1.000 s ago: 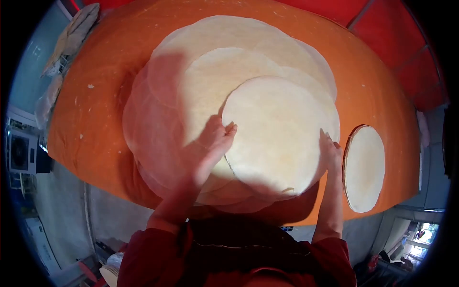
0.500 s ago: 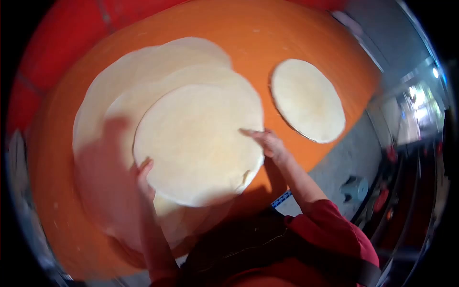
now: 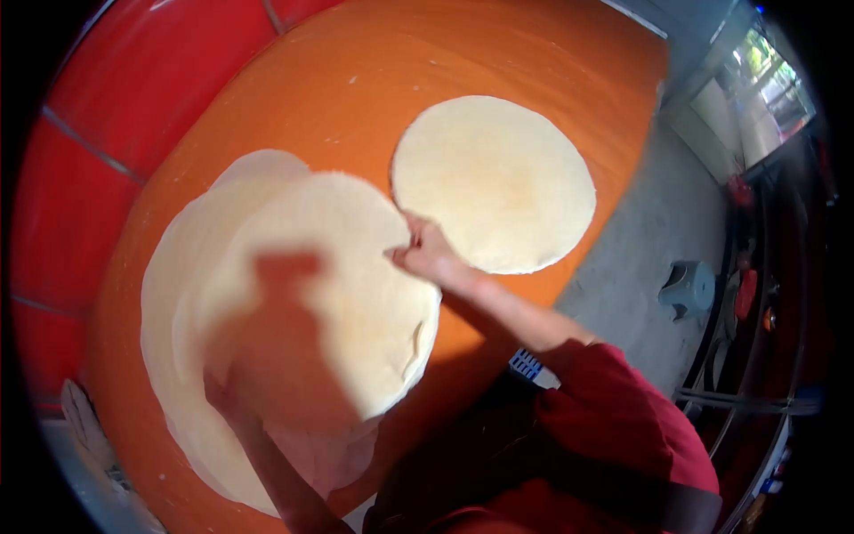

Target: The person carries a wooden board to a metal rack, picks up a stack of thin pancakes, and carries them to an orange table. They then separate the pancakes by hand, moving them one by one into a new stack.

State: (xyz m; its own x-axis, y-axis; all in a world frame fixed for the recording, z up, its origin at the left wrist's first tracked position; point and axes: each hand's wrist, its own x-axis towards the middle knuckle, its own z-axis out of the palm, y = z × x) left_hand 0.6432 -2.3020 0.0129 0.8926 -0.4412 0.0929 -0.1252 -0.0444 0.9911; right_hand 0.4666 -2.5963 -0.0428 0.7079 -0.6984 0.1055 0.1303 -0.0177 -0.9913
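Orange table [image 3: 498, 53] carries a spread pile [image 3: 162, 294] of flat dough sheets. On it lies the top round [image 3: 356, 267]. The right hand [image 3: 429, 255] pinches its right edge. The left hand [image 3: 222, 392] meets its lower-left edge in shadow, grip unclear. A separate round [image 3: 494, 182] lies just beside.

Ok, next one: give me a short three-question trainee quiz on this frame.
1. True or false: the top sheet lies over a stack of similar round sheets.
2. The right hand has its grip on: A) the top sheet's edge, B) a rolling pin, C) a knife.
3. Fill in: one lone sheet lies on the ____ table.
Key: 1 true; 2 A; 3 orange.
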